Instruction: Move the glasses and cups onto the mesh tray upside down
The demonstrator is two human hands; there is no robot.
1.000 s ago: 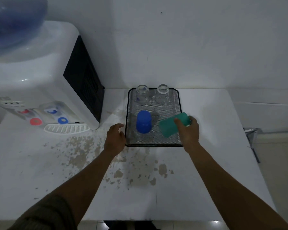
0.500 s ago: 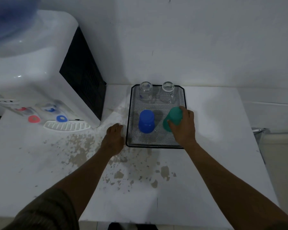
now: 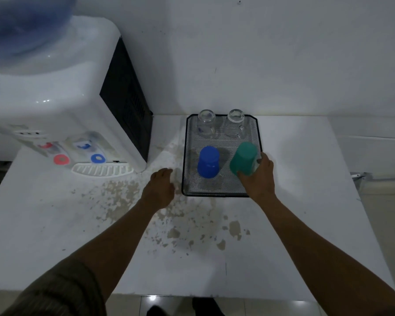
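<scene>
The black mesh tray (image 3: pixel 222 189) lies on the white table against the wall. Two clear glasses stand upside down at its back, one on the left (image 3: pixel 206 123) and one on the right (image 3: pixel 235 123). A blue cup (image 3: pixel 208 162) stands upside down at the tray's front left. My right hand (image 3: pixel 259 177) grips a green cup (image 3: pixel 244 158), which is upside down at the tray's front right. My left hand (image 3: pixel 159 187) rests on the table just left of the tray, fingers loosely curled and holding nothing.
A white water dispenser (image 3: pixel 62 115) with a blue bottle (image 3: pixel 23 26) fills the left side of the table (image 3: pixel 306 224), its drip grille (image 3: pixel 102 170) near my left hand. The tabletop paint is chipped in front of the tray. The table's right edge drops off.
The green cup went from lying tilted in my right hand to upside down on the tray's front right. My left hand has stayed beside the tray.
</scene>
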